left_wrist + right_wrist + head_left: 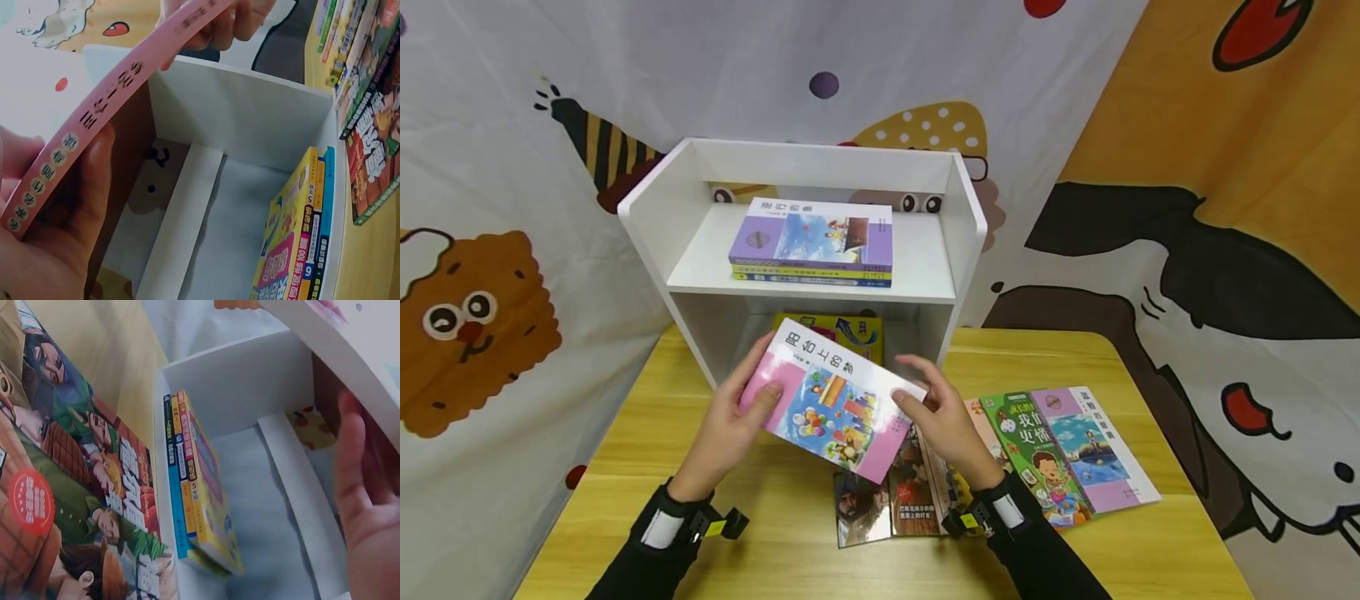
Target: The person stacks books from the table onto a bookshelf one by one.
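A pink-and-white book point(831, 408) is held tilted in front of the small white shelf point(700, 250), its cover facing up. My left hand point(730, 425) grips its left end, thumb on the cover; the pink spine point(94, 115) shows in the left wrist view. At the right end, my right hand point(951, 425) pinches the book near its corner, thumb on top and the index finger raised off it. A stack of books point(820, 237) lies on the shelf's upper board. In the lower compartment sit several yellow and blue books point(194, 481).
Right of the shelf, a green book point(1030, 458) and a purple-and-white book point(1097, 450) lie on the wooden table point(775, 550). Darker illustrated books point(913, 492) lie below the held book, partly hidden. A cartoon-print cloth point(512, 150) hangs behind.
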Available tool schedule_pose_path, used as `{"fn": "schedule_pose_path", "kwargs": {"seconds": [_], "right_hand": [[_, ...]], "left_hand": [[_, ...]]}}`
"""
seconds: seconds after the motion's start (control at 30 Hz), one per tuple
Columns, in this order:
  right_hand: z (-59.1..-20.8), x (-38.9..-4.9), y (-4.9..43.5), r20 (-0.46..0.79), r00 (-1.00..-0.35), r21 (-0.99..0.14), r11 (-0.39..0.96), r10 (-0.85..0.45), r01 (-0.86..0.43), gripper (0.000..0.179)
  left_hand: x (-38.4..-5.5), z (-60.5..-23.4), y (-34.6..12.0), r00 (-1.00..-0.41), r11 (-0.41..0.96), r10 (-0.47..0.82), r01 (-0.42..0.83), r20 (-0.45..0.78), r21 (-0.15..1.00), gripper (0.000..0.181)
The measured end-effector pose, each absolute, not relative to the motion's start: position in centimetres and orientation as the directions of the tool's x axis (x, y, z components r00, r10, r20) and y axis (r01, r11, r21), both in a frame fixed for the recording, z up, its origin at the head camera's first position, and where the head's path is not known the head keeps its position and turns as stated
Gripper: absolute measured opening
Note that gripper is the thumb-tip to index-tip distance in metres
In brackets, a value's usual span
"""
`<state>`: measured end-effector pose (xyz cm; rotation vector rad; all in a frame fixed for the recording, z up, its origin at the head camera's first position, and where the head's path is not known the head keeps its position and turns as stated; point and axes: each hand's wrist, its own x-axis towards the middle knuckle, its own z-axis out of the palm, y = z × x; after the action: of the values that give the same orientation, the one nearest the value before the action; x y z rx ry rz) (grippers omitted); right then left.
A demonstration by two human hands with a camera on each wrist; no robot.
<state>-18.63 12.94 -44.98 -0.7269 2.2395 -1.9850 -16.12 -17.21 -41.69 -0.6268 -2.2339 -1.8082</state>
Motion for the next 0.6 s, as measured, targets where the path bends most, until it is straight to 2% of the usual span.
{"fn": "schedule_pose_path", "kwargs": {"seconds": [0.1, 0.23, 0.4, 0.6], "right_hand": [[-44.4, -18.3, 12.6, 0.332, -0.889, -0.935, 0.014, -0.316, -0.354, 0.066], [-43.9, -17.7, 11.8, 0.378, -0.876, -0.925, -0.073, -0.301, -0.374, 0.081], [-44.2, -16.8, 10.8, 0.409, -0.841, -0.912, -0.139, -0.355, -0.385, 0.086], [-45.3, -15.8, 9.6, 0.375, -0.842, -0.925, -0.099, -0.388, -0.367, 0.087]], "left_hand": [[-16.0, -41.4, -17.1, -0.883, 0.149, 0.149, 0.466, 0.446, 0.872, 0.062], [-16.0, -41.2, -17.1, -0.881, 0.112, 0.08, 0.473, 0.466, 0.874, 0.064], [-15.8, -40.8, -17.1, -0.901, 0.068, 0.014, 0.434, 0.434, 0.899, 0.063], [-16.0, -41.4, -17.0, -0.903, 0.044, -0.016, 0.428, 0.429, 0.903, 0.062]]}}
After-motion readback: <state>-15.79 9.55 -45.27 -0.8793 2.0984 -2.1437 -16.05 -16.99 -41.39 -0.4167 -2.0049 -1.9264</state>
